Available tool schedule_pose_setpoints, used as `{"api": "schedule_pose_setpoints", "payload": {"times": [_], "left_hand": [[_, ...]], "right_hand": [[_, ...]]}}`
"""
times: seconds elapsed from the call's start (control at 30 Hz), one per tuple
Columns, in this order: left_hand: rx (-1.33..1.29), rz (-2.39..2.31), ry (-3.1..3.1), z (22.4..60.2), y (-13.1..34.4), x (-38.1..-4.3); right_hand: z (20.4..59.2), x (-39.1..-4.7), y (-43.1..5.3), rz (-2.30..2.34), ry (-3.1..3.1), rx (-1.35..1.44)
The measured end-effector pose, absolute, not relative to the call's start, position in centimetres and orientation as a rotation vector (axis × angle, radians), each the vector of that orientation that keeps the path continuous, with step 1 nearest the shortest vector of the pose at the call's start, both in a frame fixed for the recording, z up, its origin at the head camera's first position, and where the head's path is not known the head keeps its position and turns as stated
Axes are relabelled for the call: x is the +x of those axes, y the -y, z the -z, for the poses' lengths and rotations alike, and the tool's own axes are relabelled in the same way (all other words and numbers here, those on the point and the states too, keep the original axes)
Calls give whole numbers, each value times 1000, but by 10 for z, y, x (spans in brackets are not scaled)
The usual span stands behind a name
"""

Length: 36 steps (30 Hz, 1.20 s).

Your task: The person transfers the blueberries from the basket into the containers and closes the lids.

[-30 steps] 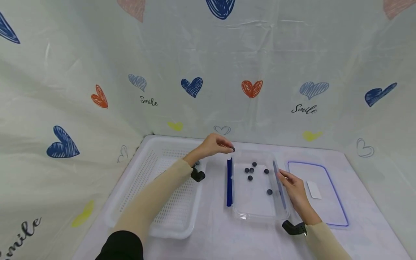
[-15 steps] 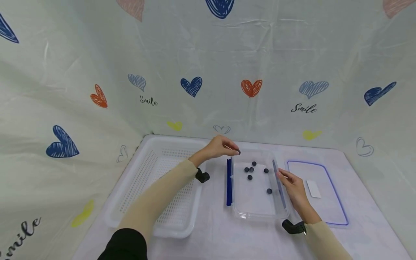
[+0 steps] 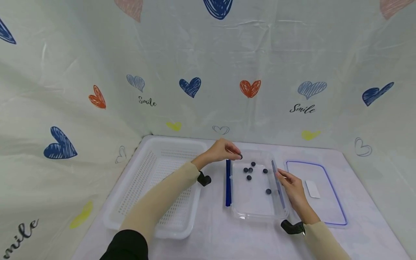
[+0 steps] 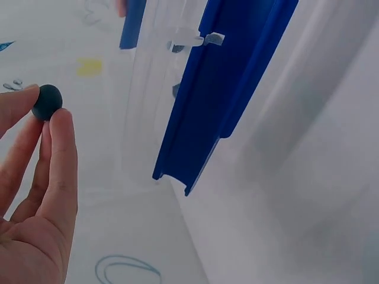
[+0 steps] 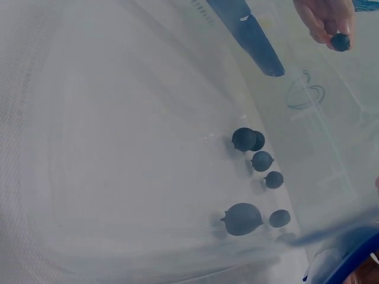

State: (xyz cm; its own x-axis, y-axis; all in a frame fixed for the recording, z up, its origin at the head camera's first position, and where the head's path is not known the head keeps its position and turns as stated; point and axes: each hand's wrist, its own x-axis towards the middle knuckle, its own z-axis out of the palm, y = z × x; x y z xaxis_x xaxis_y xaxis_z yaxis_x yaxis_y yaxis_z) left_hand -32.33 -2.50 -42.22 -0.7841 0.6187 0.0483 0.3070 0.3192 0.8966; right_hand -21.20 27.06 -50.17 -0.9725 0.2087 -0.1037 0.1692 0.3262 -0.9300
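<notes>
Between thumb and fingertips, my left hand (image 3: 221, 151) pinches a small dark ball (image 3: 241, 156), smooth and round in the left wrist view. It hovers above the far left corner of a clear plastic storage box (image 3: 256, 216). Several similar dark balls (image 3: 249, 177) lie loose inside the box, mostly toward its far half. A blue latch flap (image 3: 228, 183) hangs along the box's left side. At the opposite side, my right hand (image 3: 294, 189) grips the box's right wall with thumb and fingers; some fingertips are hidden.
Left of the box stands a white perforated basket (image 3: 191, 225), partly covered by my left forearm. A clear lid with a blue seal (image 3: 336, 195) lies to the right, with a white rectangular piece (image 3: 312, 189) on it. A heart-printed curtain (image 3: 221, 54) hangs behind the table.
My left hand has moved right and slightly down with the dark ball, from beside the box's far left corner to above it. My right hand stays on the box.
</notes>
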Motion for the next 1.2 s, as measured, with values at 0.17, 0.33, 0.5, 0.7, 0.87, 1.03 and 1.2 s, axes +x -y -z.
{"api": "schedule_pose_setpoints", "payload": {"times": [0.17,0.33,0.5,0.7,0.87,1.03,1.2], "left_hand": [[833,-1442,-2272,424,22,-322],[821,-1445,-2262,425,24,-320],[819,-1439,-2277,425,25,-318],[844,-1418,-2286,423,26,-316],[824,-1430,-2309,418,33,-316],[810,-1454,-2339,412,42,-319],[795,-1482,-2353,407,51,-320]], "right_hand": [[502,-212,-271,-1753,2550,-356],[504,-213,-271,-1743,2560,-356],[504,-212,-271,-1751,2566,-371],[502,-212,-270,-1744,2565,-377],[503,-212,-270,-1752,2561,-375],[502,-211,-270,-1744,2566,-380],[501,-211,-270,-1732,2576,-372]]}}
